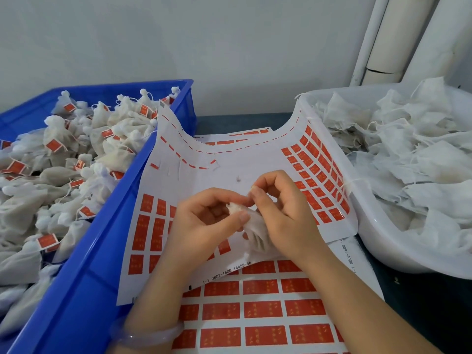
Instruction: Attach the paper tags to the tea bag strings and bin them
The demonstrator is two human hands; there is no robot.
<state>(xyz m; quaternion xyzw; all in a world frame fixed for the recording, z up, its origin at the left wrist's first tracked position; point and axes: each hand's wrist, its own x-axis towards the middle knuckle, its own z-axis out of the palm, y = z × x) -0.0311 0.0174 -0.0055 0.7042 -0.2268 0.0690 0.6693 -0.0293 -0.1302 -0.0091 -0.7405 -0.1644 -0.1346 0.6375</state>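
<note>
Two bins flank the work: a big blue plastic crate [84, 264] on the left, heaped with white tea bags bearing red paper tags [53, 145], and a white plastic tub [378, 233] on the right, full of white tea bags with no tags [408, 149]. Between them lies a curled white backing sheet of red rectangular tags [229, 172], on top of flatter sheets of the same kind [263, 310].

Over the curled sheet, the left hand [207, 218] has its fingers curled and pinches the gathered neck of a white mesh tea bag [251, 226]. The right hand [283, 213] is curled too, thumb and forefinger pinched together at that neck; whether a string sits between them is too fine to tell. The bag's body lies beneath the right palm. A pale translucent bangle [150, 333] circles the left wrist.
</note>
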